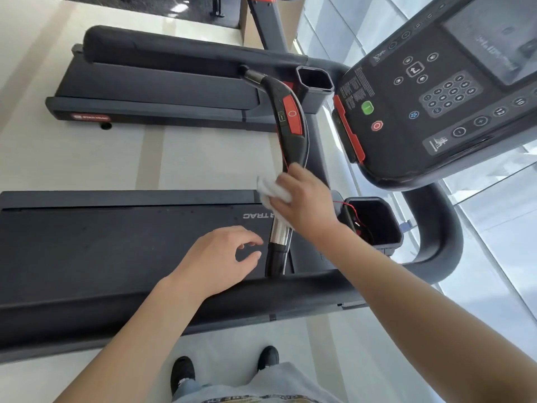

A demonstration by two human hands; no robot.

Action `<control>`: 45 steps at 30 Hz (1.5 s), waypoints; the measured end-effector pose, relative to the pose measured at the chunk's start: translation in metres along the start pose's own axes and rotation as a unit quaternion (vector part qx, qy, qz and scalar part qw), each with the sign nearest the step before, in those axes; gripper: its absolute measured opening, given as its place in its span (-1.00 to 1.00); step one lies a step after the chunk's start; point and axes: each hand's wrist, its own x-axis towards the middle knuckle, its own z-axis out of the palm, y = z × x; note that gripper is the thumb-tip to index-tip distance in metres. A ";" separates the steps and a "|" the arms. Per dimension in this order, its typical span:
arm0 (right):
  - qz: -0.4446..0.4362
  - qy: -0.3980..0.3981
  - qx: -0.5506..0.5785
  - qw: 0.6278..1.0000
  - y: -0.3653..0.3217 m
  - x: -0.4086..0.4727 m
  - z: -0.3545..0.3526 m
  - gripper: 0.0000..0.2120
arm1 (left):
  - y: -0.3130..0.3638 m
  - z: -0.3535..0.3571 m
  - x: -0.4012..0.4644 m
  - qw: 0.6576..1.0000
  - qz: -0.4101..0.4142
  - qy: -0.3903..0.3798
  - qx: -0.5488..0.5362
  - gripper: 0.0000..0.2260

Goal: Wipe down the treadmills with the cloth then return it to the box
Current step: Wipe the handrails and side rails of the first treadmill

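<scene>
**Cloth on the handlebar, near treadmill**

Cloth, white and crumpled, sits in my right hand, fingers curled round it and pressing it against the curved handlebar of the near treadmill. That grip is grasping the cloth just below the bar's red stop panel and above its shiny metal sleeve. My left hand hangs over the black belt just beside the sleeve, its grip released: fingers loosely spread, holding nothing, not touching the bar as far as I can tell.

Off to my right the console tilts toward me, with a keypad, a green button and a red one. A cup holder under it has a thin red cord trailing into it. A 2nd treadmill stands parallel beyond a strip of pale floor. My 2 black shoes stand on the floor beside the near deck.
</scene>
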 end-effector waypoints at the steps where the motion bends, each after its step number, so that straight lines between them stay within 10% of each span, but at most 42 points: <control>1: -0.028 -0.006 0.004 1.000 -0.005 -0.015 0.001 -0.74 | -0.001 -0.001 -0.001 1.000 -0.015 0.012 0.007 -0.86; 9: -0.270 -0.091 -0.008 0.959 0.001 -0.039 -0.002 -0.66 | 0.002 -0.004 -0.004 0.998 -0.027 0.048 0.020 -0.85; 17: -0.090 0.047 -0.055 0.993 0.016 0.034 -0.008 -0.67 | 0.006 -0.009 -0.002 0.988 -0.101 0.118 0.014 -0.85; 27: -0.297 -0.197 -0.056 0.933 -0.015 -0.046 -0.014 -0.72 | 0.001 -0.008 -0.006 0.991 -0.056 0.117 -0.006 -0.87; 36: -0.075 0.014 0.000 0.997 0.008 0.018 -0.065 -0.76 | 0.020 -0.011 0.015 0.992 -0.021 0.122 -0.021 -0.55; 45: 0.046 -0.039 0.090 0.994 0.055 0.072 -0.020 -0.79 | 0.052 -0.013 0.114 0.987 -0.064 0.148 -0.012 -0.52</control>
